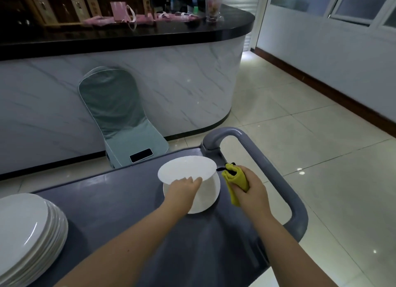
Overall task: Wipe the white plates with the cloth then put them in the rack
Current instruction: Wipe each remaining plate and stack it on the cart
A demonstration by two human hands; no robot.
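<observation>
White plate (186,169) pinched in left fingers (195,180); right fingers (241,189) clutch cloth (235,179) beside cart handle (266,164).

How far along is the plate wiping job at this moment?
Nothing looks finished: no rack is in view. In hand: the left hand lifts the top small round white plate off its short stack, and the right hand grips the folded yellow cloth. Left: that stack and the tall stack of larger white plates on the grey cart.

Plate stack (27,233) at lower left runs off the frame; cloth (236,178) mostly buried in the right hand (252,190); left hand (182,190) hides the near rim of the top plate (184,169).
</observation>
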